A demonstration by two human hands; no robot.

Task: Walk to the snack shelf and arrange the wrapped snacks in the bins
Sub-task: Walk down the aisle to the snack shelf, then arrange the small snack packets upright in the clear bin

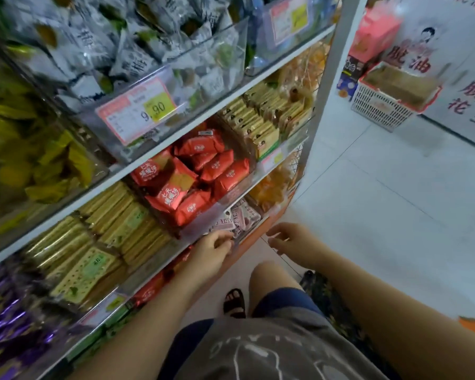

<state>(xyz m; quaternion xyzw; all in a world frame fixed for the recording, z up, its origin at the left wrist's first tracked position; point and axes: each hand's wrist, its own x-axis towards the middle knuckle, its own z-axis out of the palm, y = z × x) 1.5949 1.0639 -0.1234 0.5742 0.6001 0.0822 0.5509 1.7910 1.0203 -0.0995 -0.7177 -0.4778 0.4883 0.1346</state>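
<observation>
Left hand at snack bin rim, grip unclear, right hand grip spread over open floor

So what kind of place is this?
Probably a small shop: shelves hold clear bins of wrapped snacks, a price tag reads 9.90, and a shopping basket sits on the floor.

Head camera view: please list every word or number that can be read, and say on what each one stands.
"9.90": price label on the clear bin of grey-white packets.
"七天": red packets; the next characters are blurred.
"脱油" and "花生": white poster at the right.
Other price labels, gold packets, small print: too blurred to read.
</observation>
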